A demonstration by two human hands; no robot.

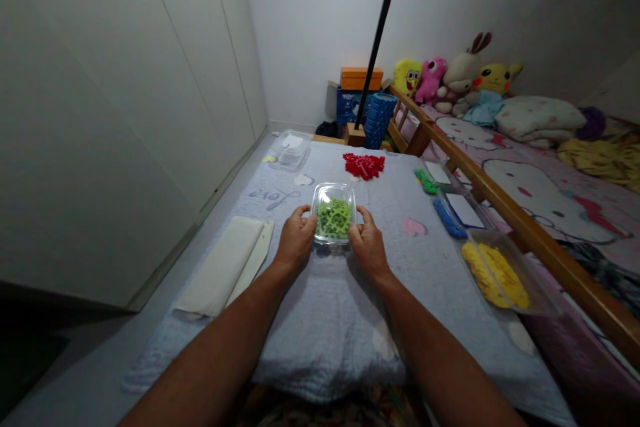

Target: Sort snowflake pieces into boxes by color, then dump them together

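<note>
A clear plastic container (333, 195) filled with green pieces (334, 219) rests on a pale blue quilt (320, 320). My left hand (296, 237) grips its left side with fingers curled against the wall. My right hand (369, 245) grips its right side the same way. Both thumbs lie along the container's near rim.
A pile of red pieces (364, 165) lies beyond the container. An empty clear box (290, 149) sits far left. Along the right are trays of green (427, 181), blue (449, 218) and yellow pieces (495, 274), beside a wooden bed rail (525, 227). Folded cream cloth (227, 265) lies left.
</note>
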